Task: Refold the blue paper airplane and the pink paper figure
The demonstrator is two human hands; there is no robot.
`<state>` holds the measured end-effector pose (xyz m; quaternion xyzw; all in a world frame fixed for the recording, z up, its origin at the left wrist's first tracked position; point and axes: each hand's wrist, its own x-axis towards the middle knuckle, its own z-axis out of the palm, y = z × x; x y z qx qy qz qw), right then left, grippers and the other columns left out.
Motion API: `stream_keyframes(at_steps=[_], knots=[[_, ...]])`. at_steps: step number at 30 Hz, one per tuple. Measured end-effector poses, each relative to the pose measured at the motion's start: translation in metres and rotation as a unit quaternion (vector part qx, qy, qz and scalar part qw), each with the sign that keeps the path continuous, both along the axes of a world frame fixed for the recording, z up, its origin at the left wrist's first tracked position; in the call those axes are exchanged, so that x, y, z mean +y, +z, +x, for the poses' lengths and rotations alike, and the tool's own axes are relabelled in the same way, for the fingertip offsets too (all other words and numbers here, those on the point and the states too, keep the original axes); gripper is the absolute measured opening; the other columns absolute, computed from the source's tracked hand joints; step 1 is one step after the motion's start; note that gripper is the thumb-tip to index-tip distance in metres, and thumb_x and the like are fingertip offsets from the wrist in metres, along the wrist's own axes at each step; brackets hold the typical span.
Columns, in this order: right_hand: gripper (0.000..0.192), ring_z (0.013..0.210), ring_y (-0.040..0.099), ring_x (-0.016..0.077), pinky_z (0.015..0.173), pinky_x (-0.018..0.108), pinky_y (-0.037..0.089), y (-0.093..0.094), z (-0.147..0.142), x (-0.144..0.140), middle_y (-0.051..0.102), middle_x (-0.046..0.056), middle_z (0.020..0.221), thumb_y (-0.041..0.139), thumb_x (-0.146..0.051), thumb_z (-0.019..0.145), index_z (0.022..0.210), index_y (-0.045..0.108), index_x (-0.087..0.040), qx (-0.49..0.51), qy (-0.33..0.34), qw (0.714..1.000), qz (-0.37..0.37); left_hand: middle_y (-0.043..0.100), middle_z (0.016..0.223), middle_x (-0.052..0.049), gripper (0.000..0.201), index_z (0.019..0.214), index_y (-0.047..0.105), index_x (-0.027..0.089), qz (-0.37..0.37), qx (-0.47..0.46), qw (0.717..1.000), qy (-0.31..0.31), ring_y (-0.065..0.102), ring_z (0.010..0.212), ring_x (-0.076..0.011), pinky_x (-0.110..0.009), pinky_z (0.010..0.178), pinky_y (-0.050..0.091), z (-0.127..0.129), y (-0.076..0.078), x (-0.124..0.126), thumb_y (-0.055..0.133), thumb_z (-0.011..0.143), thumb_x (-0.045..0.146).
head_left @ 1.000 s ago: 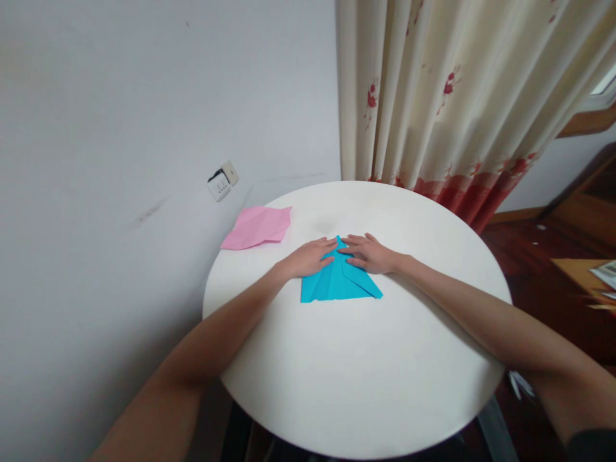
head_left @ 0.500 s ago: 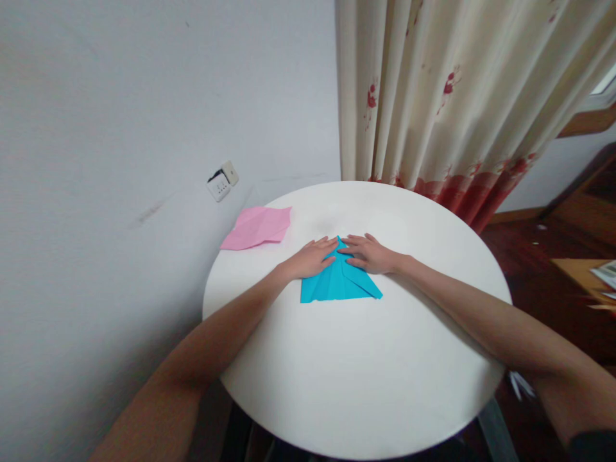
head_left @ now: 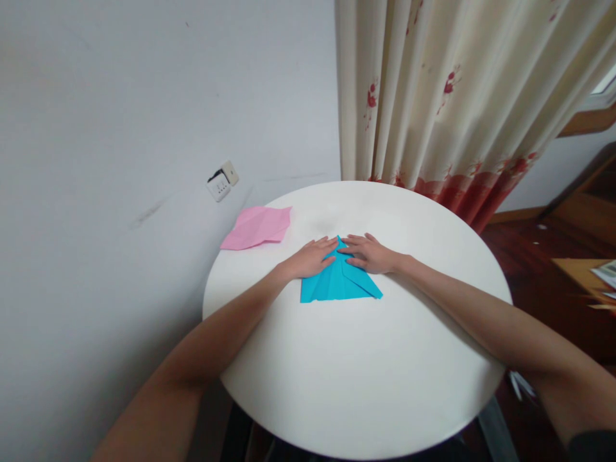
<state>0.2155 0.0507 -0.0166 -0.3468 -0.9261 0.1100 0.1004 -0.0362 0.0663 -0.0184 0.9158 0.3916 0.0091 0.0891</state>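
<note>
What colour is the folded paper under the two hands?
Bright blue, leaning turquoise; the folded paper shows best in the current head view.

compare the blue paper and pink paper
The blue paper is folded to a point at its far end; the pink paper is a broad, creased sheet. The left hand and right hand rest on the blue paper, neither on the pink paper. Both papers lie on the table.

Right upper arm: dark sleeve edge [head_left: 595, 446], fabric detail indistinct. Left forearm [head_left: 240, 317] and right forearm [head_left: 452, 294]: bare. Left hand [head_left: 308, 259], right hand [head_left: 373, 254]: bare, slender-fingered.
</note>
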Motion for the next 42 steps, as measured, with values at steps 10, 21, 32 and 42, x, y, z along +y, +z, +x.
stream_keyframes(at_steps=[10, 21, 32, 42], knots=[[0.051, 0.147, 0.027, 0.0368, 0.11, 0.073, 0.018, -0.0001, 0.0004, 0.0, 0.032, 0.01, 0.16, 0.043, -0.046, 0.101, 0.15, 0.042, -0.033, -0.001, -0.002, 1.0, -0.003, 0.021, 0.164, -0.005, 0.059, 0.157, 0.025, 0.025, 0.004, -0.002, 1.0, -0.001, 0.02, 0.151, -0.0263, -0.044, 0.119, 0.02, 0.0, -0.0006, -0.0004, 0.026, 0.103, 0.051], [0.051, 0.147, 0.027, 0.0369, 0.11, 0.073, 0.019, -0.0029, 0.0009, 0.002, 0.032, 0.011, 0.16, 0.043, -0.047, 0.101, 0.15, 0.043, -0.033, 0.005, 0.003, 1.0, 0.001, 0.022, 0.164, -0.005, 0.059, 0.157, 0.026, 0.025, 0.004, 0.0, 1.0, -0.003, 0.02, 0.151, -0.0273, -0.044, 0.119, 0.021, 0.0004, -0.0002, 0.0001, 0.027, 0.103, 0.051], [0.05, 0.147, 0.027, 0.037, 0.111, 0.073, 0.018, -0.0002, 0.0, 0.0001, 0.032, 0.009, 0.16, 0.044, -0.046, 0.1, 0.149, 0.043, -0.034, 0.003, -0.002, 1.0, -0.002, 0.021, 0.164, -0.005, 0.059, 0.157, 0.025, 0.025, 0.0, 0.005, 1.0, 0.001, 0.019, 0.151, -0.0263, -0.044, 0.119, 0.02, 0.0006, 0.0013, -0.0008, 0.027, 0.103, 0.05], [0.05, 0.147, 0.027, 0.0372, 0.111, 0.073, 0.018, 0.0011, 0.0, -0.0003, 0.031, 0.009, 0.161, 0.043, -0.046, 0.101, 0.149, 0.043, -0.033, 0.0, -0.001, 1.0, -0.005, 0.024, 0.163, -0.005, 0.057, 0.155, 0.03, 0.025, 0.01, 0.002, 1.0, -0.007, 0.022, 0.151, -0.0262, -0.043, 0.119, 0.021, 0.0008, 0.0038, -0.0009, 0.029, 0.103, 0.049]])
